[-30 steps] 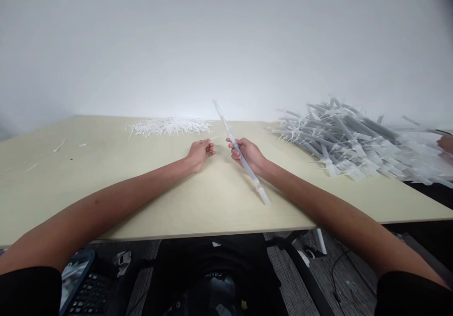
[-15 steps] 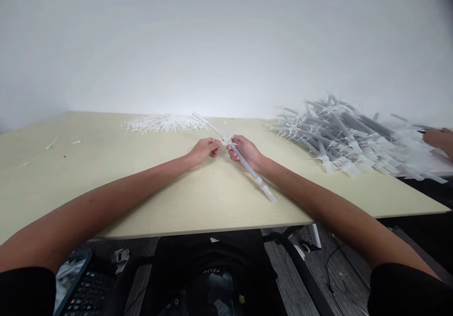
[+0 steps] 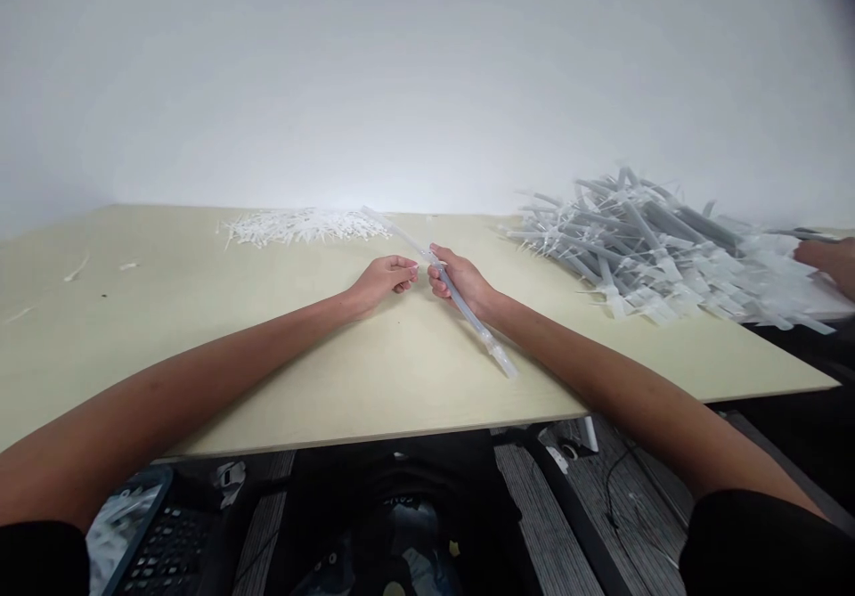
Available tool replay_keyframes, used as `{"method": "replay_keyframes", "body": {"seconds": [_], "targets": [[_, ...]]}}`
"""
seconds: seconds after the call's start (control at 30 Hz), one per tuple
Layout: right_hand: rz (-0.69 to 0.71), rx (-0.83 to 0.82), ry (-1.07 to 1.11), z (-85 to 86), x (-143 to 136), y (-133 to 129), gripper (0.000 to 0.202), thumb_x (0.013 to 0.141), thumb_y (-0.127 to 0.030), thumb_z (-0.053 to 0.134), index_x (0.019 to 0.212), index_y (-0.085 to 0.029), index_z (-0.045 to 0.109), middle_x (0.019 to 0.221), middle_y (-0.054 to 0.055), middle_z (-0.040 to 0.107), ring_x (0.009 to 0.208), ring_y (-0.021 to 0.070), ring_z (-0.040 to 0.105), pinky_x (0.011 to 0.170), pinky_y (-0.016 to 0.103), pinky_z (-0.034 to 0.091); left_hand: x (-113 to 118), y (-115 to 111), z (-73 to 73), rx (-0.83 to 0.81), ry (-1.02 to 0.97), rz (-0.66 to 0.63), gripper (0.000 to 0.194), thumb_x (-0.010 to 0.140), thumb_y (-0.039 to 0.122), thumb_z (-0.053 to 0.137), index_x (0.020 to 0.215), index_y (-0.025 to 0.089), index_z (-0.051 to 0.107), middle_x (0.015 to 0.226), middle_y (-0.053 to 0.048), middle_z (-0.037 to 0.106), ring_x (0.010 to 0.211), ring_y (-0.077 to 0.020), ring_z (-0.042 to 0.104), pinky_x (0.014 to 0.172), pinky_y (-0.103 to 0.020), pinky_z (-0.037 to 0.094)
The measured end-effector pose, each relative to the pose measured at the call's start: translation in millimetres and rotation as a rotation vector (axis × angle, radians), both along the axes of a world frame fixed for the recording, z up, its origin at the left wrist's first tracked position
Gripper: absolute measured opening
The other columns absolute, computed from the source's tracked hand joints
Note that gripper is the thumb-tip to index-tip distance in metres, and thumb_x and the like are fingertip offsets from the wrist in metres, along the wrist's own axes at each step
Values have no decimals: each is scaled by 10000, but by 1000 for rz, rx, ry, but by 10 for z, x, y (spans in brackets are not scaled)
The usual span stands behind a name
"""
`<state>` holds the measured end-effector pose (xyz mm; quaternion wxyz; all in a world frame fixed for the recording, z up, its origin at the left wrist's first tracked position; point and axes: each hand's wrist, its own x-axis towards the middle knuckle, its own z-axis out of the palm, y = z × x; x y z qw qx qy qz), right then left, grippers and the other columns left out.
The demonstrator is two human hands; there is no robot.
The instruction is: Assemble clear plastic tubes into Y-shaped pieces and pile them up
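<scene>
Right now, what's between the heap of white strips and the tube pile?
Head view: the upper part of a translucent tube crosses there, gripped by the right hand slightly nearer the camera; pale tabletop shows behind.

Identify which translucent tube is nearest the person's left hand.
The tube held in the right hand; those in the pile lie farther right.

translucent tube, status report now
Right hand gripping translucent tube, slanted. Left hand pinching thin white strip beside it. Tube pile off right, apart from both hands.
</scene>
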<state>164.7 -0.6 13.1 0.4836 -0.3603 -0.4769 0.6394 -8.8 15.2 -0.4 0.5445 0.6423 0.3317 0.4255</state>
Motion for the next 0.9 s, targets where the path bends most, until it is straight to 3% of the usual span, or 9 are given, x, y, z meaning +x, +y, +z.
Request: {"method": "replay_keyframes", "body": {"seconds": [0.13,0.4,0.63,0.9], "targets": [[-118,72,-82,-44,8,15,291,746,-378,672,719,-194,449,571,-27,462,397,57,365,321,187,249,-1,12,-13,16,24,-6,271,730,403,667,813,147,633,782,-55,619,661,-118,511,680,-290,410],[-264,187,-268,-27,-70,-47,260,772,-390,639,814,-197,470,526,-55,474,365,67,401,303,180,305,-6,18,-22,6,43,-53,307,730,417,664,831,131,616,787,-54,624,685,-119,538,714,-303,417],[-252,172,-300,-86,-90,-85,281,795,-449,586,854,-199,472,534,-59,489,372,66,417,306,171,329,-29,-23,8,-45,13,-44,256,724,355,661,840,148,563,768,-22,600,680,-104,527,714,-290,408],[-257,95,-274,-36,-72,-209,270,824,-462,535,888,-208,469,532,-74,463,377,71,412,313,178,334,19,-99,44,-76,178,-11,223,759,377,612,826,178,538,758,-2,596,710,-122,545,714,-279,412]]}}
